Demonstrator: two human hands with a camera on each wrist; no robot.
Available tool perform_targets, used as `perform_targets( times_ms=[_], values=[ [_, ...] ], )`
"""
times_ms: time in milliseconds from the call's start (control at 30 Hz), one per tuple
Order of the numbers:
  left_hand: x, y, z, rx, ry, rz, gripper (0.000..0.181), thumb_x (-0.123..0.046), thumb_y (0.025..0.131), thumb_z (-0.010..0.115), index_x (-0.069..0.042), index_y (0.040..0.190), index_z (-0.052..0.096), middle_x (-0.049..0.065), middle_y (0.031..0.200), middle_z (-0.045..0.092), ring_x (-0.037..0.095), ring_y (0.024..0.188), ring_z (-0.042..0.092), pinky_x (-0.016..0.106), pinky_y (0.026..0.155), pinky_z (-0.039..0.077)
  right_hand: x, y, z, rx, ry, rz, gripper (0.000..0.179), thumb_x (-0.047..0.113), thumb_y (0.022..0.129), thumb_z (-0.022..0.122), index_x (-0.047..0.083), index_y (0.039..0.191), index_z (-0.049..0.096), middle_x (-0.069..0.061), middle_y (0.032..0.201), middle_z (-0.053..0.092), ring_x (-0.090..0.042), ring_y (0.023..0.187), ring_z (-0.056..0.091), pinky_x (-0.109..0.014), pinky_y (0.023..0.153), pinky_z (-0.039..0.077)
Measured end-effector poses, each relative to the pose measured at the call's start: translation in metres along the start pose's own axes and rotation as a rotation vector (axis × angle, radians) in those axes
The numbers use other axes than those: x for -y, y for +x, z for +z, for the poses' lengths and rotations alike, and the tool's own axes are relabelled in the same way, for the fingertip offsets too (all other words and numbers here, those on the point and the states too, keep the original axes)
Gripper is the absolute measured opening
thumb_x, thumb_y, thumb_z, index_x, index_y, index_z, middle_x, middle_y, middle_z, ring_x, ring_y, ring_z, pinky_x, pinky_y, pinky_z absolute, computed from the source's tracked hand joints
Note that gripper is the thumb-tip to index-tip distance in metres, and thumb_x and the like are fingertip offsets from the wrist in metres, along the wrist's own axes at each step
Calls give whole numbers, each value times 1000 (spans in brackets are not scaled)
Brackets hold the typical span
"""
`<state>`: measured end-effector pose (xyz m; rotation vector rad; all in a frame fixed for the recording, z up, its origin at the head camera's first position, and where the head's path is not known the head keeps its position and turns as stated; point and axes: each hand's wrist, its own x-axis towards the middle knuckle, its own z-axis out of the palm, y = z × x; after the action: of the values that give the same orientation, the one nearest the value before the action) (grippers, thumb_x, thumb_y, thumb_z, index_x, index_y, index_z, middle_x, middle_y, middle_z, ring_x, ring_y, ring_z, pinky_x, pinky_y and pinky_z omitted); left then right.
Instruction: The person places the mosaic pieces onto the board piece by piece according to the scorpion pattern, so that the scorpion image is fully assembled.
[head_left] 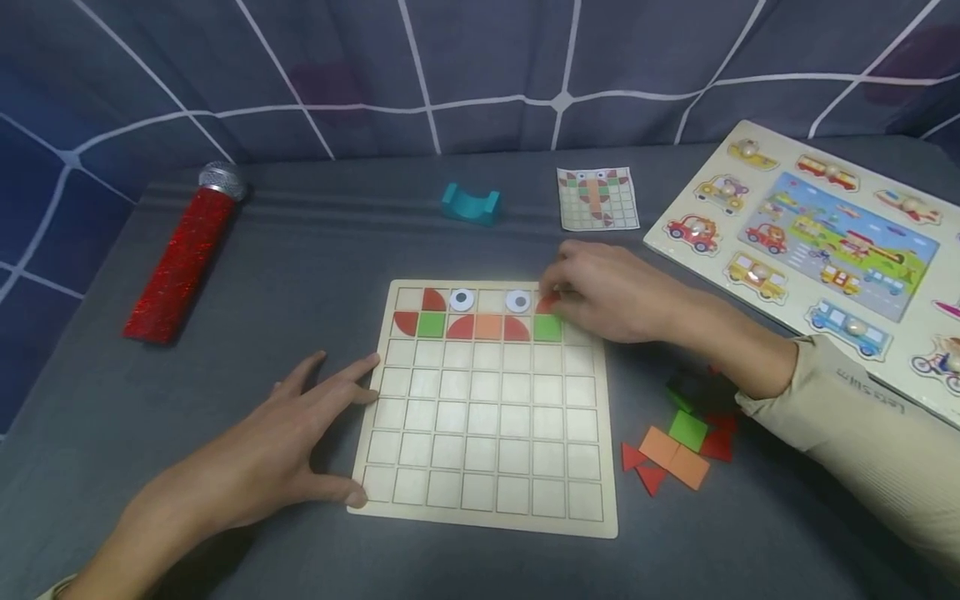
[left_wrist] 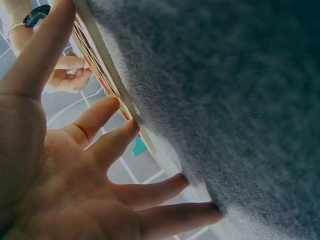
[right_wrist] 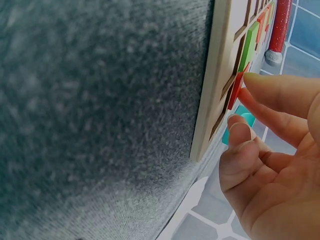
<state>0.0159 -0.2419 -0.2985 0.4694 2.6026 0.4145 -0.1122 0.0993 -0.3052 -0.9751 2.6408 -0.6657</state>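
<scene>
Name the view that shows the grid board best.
Head: nearly the whole grid board from above, though the right hand covers one corner. Left wrist: a thin edge-on strip, partly behind the left hand. Right wrist: a slanted part.

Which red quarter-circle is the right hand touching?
The red quarter-circle in the top row, directly above the rightmost green square on the board. The right hand has its fingertips on it; neither hand touches the others.

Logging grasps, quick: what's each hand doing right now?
Left hand: open, touching the board.
Right hand: closed, pinching a red piece.
</scene>
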Motion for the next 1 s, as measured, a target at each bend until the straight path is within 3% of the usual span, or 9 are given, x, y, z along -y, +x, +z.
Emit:
perform_targets(
  times_ms=[533,733,1000],
  values=[
    [-1,2,0,17,-17,-22,93,-57,54,90,-31,135,52,-7,160,26,51,143,10,81,94,22,3,-11,-13,-24,6,-26,19,10,93,66,11,111,73,-1,101,63,-14,86,56,-36,74,47],
    [-1,3,1,15,-11,-20,95,-56,53,91,-31,136,52,-6,160,27,51,143,10,82,93,23,1,-31,-15,-25,-7,22,27,9,91,67,11,118,70,-3,103,60,-15,78,51,-34,68,44],
    [-1,1,0,5,-16,1,91,-55,55,91,-30,134,52,-7,160,27,52,143,11,81,96,20,-12,-68,-15,32,-29,57,35,14,87,76,14,122,69,-1,108,60,-14,85,54,-35,71,48]
  ],
)
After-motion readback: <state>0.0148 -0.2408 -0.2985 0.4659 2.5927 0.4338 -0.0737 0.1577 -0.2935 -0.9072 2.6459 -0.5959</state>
